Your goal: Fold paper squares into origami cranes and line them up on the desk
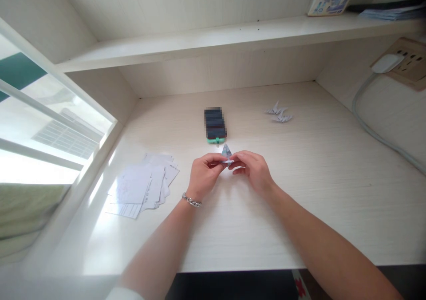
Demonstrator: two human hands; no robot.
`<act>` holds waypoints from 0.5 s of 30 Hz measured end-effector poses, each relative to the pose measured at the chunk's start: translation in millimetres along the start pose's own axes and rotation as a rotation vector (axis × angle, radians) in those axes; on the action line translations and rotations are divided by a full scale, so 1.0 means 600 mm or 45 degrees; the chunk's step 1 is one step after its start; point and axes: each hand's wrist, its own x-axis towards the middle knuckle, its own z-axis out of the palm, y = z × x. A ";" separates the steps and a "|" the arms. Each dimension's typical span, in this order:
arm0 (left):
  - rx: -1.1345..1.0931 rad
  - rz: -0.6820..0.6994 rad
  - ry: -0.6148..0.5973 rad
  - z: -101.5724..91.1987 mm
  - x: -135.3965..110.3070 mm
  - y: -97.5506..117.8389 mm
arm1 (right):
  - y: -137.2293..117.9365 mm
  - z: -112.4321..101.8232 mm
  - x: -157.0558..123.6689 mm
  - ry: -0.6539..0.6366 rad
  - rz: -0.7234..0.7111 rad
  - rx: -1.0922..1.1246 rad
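Note:
A small piece of folded paper (226, 151) with a pointed top is held just above the desk, between both hands. My left hand (207, 171) pinches its left side between thumb and fingers. From the other side, my right hand (252, 167) is closed on its right edge, with some fingers curled beneath. The lower part of the fold is partly hidden by the fingertips. Two finished folded paper cranes (282, 117) sit close together farther back on the right. A pile of loose paper squares (133, 187), some with print, lies left of my left hand.
Behind the hands lies a phone (215, 124) with a blurred screen and a green edge. A shelf (199, 47) spans the back of the desk. At right, a white charger (388, 63) with a grey cable (366, 129) is plugged into a wall socket. A window (66, 127) is at left.

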 end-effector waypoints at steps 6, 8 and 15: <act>0.004 -0.054 -0.039 -0.004 0.002 -0.004 | 0.007 0.000 0.005 0.034 0.014 -0.057; -0.046 -0.084 -0.036 -0.005 0.003 -0.007 | 0.013 -0.002 0.006 0.012 -0.024 -0.058; -0.089 -0.097 0.070 -0.002 0.006 -0.011 | 0.021 0.001 0.007 0.003 -0.058 -0.040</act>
